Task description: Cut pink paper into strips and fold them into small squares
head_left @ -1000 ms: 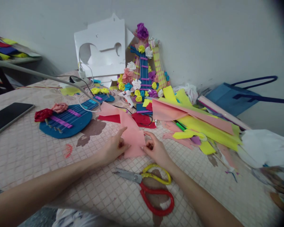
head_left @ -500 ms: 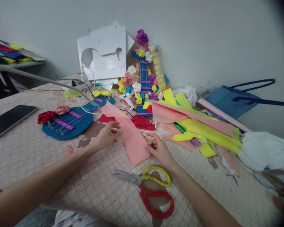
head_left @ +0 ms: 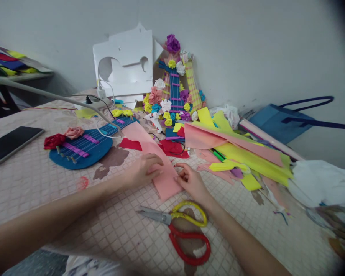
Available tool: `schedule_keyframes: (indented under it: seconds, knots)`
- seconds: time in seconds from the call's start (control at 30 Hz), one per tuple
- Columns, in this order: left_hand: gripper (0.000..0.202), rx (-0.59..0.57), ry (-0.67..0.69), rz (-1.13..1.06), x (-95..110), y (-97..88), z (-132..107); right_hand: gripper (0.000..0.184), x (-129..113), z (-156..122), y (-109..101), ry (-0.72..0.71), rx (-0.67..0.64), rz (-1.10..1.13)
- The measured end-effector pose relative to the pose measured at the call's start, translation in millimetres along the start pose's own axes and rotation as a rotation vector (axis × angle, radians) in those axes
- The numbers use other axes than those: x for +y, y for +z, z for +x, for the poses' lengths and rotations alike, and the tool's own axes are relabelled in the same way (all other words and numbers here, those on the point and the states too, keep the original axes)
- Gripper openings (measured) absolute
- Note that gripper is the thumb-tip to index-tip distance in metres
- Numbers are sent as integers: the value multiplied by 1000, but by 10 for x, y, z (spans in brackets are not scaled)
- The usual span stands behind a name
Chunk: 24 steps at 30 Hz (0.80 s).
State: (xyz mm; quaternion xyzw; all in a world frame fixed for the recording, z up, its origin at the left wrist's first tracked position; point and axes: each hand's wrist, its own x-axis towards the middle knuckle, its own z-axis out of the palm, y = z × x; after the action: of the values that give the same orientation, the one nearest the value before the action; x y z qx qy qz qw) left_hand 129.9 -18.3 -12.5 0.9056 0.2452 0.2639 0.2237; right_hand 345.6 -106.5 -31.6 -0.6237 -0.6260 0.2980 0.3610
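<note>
Head: left hand (head_left: 145,170), right hand (head_left: 192,182) loosely curled, both touching pink sheet (head_left: 152,145).

A plain pale grey wall (head_left: 253,53) fills the background from ten o'clock through twelve to two, with a few small dark scuffs low down at about one o'clock. A bench (head_left: 117,230) stands against it, its pale pinkish-beige covering printed with a diamond grid and marked by irregular brown patches (head_left: 112,161) towards nine, four and six o'clock. At ten o'clock is a shelf (head_left: 36,76), dark underneath. Grey-blue floor (head_left: 37,264) shows at eight o'clock. The light is soft and cool.
</note>
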Motion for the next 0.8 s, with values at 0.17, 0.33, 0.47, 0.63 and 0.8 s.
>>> schedule_keyframes:
  seconds: [0.17,0.33,0.47,0.63,0.8]
  knots:
    - [43,-133,78,150,-33,142,-167,36,5,-8,-6,-10,7,-37]
    - [41,-115,80,123,-73,123,-159,35,-5,-17,-23,0,-4,-52]
    - [39,-168,234,60,86,70,-178,34,-21,-26,-13,-14,7,-100]
    - [42,-402,411,-54,242,24,-280,33,-26,-34,-13,-41,0,-132]
    - [45,-483,411,-79,218,-53,-293,35,-43,-35,-39,-16,-13,-116]
